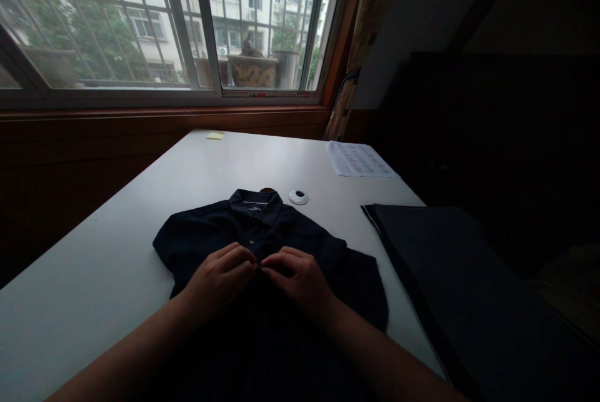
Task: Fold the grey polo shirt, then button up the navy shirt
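Note:
A dark navy collared shirt [300,227] lies spread on the white table, its collar pointing toward the window. One small button shows on the front placket just below the collar. Over the middle of the placket, my left hand [227,274] pinches the cloth with its fingers closed. My right hand [297,274] meets it from the other side, thumb and forefinger pinched on the same front edge. The fingertips of both hands almost touch. Whatever button or hole lies between them is too small and dark to make out.
The white table [131,227] stands before a barred window. Behind the collar sits a round white cable-hole cover [299,197]. Printed papers [360,159] lie at the far right corner, a yellow sticky pad [215,135] at the far left. Folded dark cloth [450,264] covers the right edge.

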Demonstrator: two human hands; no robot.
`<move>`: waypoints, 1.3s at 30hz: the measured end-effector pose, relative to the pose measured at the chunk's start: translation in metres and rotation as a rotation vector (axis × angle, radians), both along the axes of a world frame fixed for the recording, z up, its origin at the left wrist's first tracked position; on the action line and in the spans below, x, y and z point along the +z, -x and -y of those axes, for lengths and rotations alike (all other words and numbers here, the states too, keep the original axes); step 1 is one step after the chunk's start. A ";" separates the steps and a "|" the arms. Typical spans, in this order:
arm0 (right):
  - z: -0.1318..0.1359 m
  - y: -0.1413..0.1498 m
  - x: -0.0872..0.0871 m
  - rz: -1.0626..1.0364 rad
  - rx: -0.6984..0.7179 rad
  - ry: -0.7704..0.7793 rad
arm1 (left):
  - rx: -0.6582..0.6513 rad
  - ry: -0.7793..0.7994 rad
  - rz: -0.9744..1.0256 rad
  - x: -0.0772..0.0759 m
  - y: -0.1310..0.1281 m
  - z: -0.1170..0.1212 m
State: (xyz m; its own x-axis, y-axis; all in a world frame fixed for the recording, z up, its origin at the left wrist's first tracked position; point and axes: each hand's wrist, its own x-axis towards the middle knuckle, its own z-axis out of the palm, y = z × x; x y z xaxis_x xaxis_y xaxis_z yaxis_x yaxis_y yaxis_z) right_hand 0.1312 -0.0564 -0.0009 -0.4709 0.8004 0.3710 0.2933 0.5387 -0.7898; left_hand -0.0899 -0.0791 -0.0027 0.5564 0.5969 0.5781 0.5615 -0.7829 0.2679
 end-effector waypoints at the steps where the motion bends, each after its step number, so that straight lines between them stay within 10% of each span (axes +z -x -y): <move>1: 0.000 0.000 0.000 -0.001 0.002 0.000 | 0.000 0.000 -0.003 0.000 0.000 0.000; 30: -0.003 -0.012 0.020 0.409 0.014 -0.074 | 0.112 0.061 0.028 -0.005 0.002 -0.006; 39: -0.017 -0.053 0.046 0.515 0.176 0.231 | 0.151 0.159 0.095 -0.005 0.002 -0.010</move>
